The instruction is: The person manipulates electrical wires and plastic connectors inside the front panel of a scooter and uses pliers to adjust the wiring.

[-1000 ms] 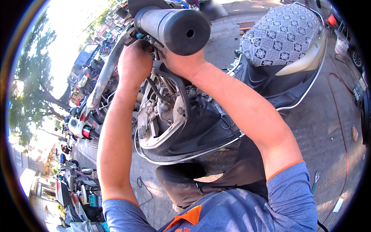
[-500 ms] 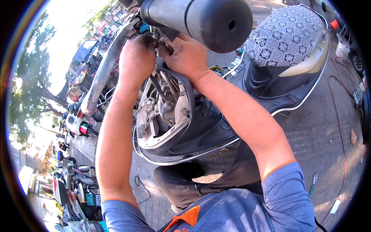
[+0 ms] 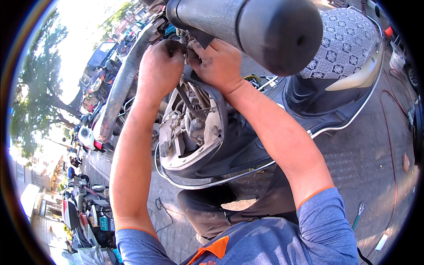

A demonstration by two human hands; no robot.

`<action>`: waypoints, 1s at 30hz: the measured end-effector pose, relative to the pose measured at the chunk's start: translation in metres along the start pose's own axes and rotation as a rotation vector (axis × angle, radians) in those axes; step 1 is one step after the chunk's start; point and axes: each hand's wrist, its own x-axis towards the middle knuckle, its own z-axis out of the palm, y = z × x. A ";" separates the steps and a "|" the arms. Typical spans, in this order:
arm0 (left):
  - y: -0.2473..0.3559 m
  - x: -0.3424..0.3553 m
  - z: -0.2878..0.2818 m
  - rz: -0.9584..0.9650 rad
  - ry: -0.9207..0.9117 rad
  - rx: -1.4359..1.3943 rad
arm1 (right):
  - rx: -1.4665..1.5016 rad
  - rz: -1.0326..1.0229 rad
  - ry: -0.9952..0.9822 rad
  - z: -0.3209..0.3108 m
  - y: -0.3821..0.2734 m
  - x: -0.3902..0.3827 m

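Observation:
A scooter with its front panel off stands before me, its dusty inner parts [image 3: 194, 126] showing inside the dark body [image 3: 240, 141]. Over it a black handlebar grip [image 3: 207, 20] juts toward the upper right. My left hand [image 3: 160, 66] is closed, thumb and fingers pinched together just under the bar. Close beside it, my right hand [image 3: 219, 66] has curled fingers, also closed, at the dirty parts below the grip. What either hand's fingertips hold is hidden. A dark flap [image 3: 201, 39] hangs between the grip and my right hand.
A scooter seat with a patterned cover [image 3: 342, 48] is at the upper right. On the paving lie a wrench [image 3: 358, 214], a long red hose [image 3: 388, 145] and a bent wire [image 3: 165, 214]. A worn curved panel [image 3: 117, 92] rises left of my hands; parked scooters [image 3: 90, 212] line the left.
The handlebar grip has swung right and nearer, covering more of the seat. My hands have shifted slightly right and stay pinched close together under the bar.

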 end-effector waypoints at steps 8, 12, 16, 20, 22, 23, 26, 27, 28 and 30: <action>0.008 -0.003 -0.007 -0.029 0.012 -0.063 | 0.027 -0.003 -0.003 0.000 0.001 -0.002; 0.009 -0.004 -0.010 -0.022 0.010 -0.074 | 0.018 0.013 -0.006 -0.003 -0.001 -0.001; 0.011 -0.006 -0.012 0.005 0.014 -0.108 | 0.033 0.014 -0.004 -0.004 -0.006 0.001; 0.023 -0.004 -0.016 -0.094 -0.009 -0.221 | 0.044 -0.170 -0.091 -0.004 0.009 0.012; 0.021 -0.005 -0.016 -0.146 -0.031 -0.330 | 0.024 -0.217 -0.145 -0.008 0.012 0.017; 0.023 -0.005 -0.016 -0.223 -0.052 -0.385 | 0.008 -0.243 -0.124 -0.006 0.015 0.017; 0.017 -0.001 -0.015 -0.417 -0.135 -0.547 | -0.040 -0.259 -0.118 -0.004 0.018 0.017; 0.022 0.001 -0.020 -0.495 -0.155 -0.588 | -0.066 -0.222 -0.146 -0.004 0.015 0.016; 0.020 0.000 -0.020 -0.541 -0.174 -0.640 | -0.093 -0.184 -0.173 -0.005 0.012 0.015; 0.005 -0.002 -0.016 -0.603 -0.207 -0.749 | -0.053 -0.152 -0.110 -0.006 0.005 0.015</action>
